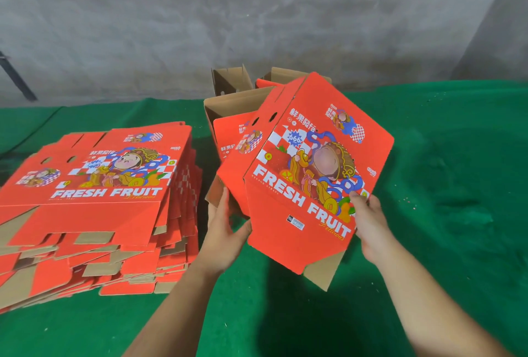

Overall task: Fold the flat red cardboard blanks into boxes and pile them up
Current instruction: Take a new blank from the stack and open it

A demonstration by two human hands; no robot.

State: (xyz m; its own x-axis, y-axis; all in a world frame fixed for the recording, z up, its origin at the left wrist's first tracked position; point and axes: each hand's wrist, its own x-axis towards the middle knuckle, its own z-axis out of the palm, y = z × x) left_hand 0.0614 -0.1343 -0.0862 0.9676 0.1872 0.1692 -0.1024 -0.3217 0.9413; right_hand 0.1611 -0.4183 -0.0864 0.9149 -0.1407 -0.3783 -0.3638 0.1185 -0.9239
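Note:
A red "FRESH FRUIT" cardboard blank point(311, 162), partly opened into a tube, is held tilted above the green floor covering. My left hand point(225, 230) grips its lower left edge, thumb on the red side panel. Along the right edge, my right hand point(368, 222) holds on, its thumb pressed on the printed face. Brown bottom flaps hang loose below. A tall pile of flat red blanks point(94, 205) lies to the left. Behind the held blank stand folded boxes point(228, 125) with open brown tops.
Green carpet point(443, 185) covers the floor around me. A grey concrete wall point(257, 19) rises just behind the boxes. A dark metal leg point(17, 76) leans at the far left.

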